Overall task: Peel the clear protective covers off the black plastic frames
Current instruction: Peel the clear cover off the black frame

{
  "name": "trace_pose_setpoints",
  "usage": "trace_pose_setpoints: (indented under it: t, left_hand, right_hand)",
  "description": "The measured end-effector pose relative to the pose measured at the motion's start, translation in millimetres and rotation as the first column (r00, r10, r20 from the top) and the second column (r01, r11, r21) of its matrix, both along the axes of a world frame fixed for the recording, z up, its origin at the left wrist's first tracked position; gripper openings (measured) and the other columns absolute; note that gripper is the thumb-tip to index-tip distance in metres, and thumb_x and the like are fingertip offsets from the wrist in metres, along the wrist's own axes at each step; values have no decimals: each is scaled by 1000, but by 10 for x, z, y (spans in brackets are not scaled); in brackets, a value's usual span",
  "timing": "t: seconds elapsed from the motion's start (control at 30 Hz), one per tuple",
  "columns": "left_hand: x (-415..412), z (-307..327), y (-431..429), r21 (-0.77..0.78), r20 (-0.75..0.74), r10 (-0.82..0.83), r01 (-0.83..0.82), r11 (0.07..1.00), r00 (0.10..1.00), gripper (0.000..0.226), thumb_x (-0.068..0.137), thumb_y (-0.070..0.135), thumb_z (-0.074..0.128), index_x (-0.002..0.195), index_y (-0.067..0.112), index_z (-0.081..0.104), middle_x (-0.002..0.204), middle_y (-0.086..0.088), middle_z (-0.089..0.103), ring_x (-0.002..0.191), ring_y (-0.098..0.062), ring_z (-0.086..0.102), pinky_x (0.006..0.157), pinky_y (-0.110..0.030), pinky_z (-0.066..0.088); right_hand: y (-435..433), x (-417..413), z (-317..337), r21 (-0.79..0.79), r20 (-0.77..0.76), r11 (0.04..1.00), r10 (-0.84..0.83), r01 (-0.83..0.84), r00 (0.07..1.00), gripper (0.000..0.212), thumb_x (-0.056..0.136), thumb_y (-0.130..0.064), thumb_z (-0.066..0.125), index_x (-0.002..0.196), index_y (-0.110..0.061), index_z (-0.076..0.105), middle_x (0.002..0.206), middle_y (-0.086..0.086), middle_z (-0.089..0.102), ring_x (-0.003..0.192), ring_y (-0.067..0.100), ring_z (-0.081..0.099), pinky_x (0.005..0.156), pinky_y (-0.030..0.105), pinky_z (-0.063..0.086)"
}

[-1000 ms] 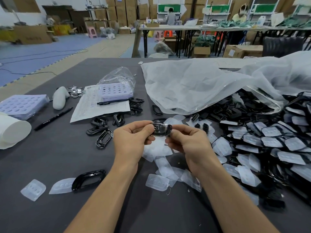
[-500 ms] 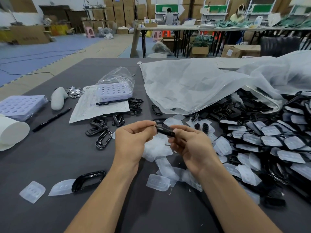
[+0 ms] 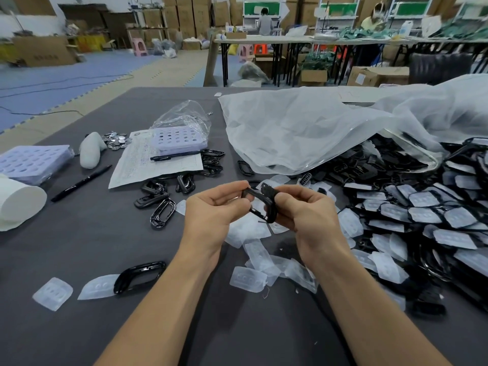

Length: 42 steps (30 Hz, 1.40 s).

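Observation:
Both hands hold one black plastic frame [image 3: 265,204] above the middle of the dark table. My left hand [image 3: 216,210] pinches its left end between thumb and fingers. My right hand [image 3: 306,210] grips its right side with curled fingers. The frame's open window faces me and no clear cover shows on it. Loose clear covers [image 3: 257,256] lie scattered under and in front of my hands. A big heap of covered black frames [image 3: 422,215] fills the right side. Several bare black frames [image 3: 162,204] lie left of my hands.
A bare frame [image 3: 141,276] and two clear covers lie near my left forearm. A large white plastic bag [image 3: 317,128] drapes over the heap. Paper sheet [image 3: 155,162], pens, lilac trays [image 3: 31,162], a white roll [image 3: 18,204] and coins sit at the left.
The frame has turned in my hands from edge-on to showing its open window. My hands have moved slightly apart, and the shiny cover seen on it a second ago no longer shows.

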<state>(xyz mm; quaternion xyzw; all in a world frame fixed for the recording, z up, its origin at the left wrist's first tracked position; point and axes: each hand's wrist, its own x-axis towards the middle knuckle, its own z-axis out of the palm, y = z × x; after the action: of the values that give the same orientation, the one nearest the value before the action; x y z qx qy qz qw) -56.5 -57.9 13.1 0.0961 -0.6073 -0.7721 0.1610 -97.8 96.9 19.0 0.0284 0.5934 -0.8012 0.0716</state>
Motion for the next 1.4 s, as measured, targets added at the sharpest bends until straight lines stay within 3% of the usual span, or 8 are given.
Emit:
trace_pose_setpoints:
  t: [0.13,0.3,0.53,0.83,0.93,1.1,1.23,1.4]
  left_hand:
    - [-22,11,1,91,-15,14,-13,996,1000,40,80,-18,73,86,20,84,91,-10,81,85,-15,77,75,-20,60]
    - [-30,-11,-7,105,10,63,-64,992,998,41,79,-18,74,98,18,79,93,-6,81,89,-16,77,77,-19,59]
    - [-30,0,1,42,-15,53,-52,998,998,33,79,-13,79,97,15,79,85,-8,81,75,-11,76,67,-18,58]
    - [-36,-30,-38,-109,17,142,-139,984,990,34,72,-8,87,91,20,82,84,-9,81,72,-16,76,68,-23,59]
    - [-22,-44,-58,-223,17,153,-146,964,988,36,71,-5,88,92,24,82,83,-2,81,80,-17,79,77,-28,62]
    - [-9,-52,9,-401,38,141,-114,909,989,37,70,2,88,89,33,82,77,11,79,72,-6,76,67,-16,57]
    - [-5,-66,14,-347,118,60,-15,938,991,34,74,5,85,95,33,82,78,6,79,64,-16,71,56,-23,56]
    - [-4,-31,-41,-166,107,17,1,986,994,33,75,-6,83,96,19,83,80,-12,79,70,-15,72,67,-20,55]
  right_hand:
    - [6,-20,-24,102,45,995,9,-14,999,19,92,6,66,82,-6,77,75,12,77,64,19,74,57,23,58]
    - [16,-14,1,-94,182,970,239,-226,954,39,95,4,60,69,-13,82,76,11,75,55,16,66,48,20,51]
    - [107,-70,17,-100,131,953,298,-286,946,24,92,3,64,79,-5,82,76,11,74,49,10,58,43,16,42]
    - [149,-56,7,-203,160,912,390,-357,907,31,102,-18,53,112,3,73,110,24,75,90,33,75,71,35,61]
    - [147,-50,10,-116,138,914,403,-389,905,22,98,-8,61,111,3,74,112,25,75,86,32,74,72,34,62]
    - [106,-15,3,208,62,905,367,-372,928,24,91,10,64,89,-8,81,88,14,76,70,21,70,70,26,62]
    - [68,2,-15,325,23,873,376,-363,926,20,89,8,65,87,-5,80,78,12,74,67,20,65,63,28,55]
    - [19,32,0,274,6,916,304,-294,953,17,91,2,70,88,-11,81,82,15,78,72,18,74,56,24,52]
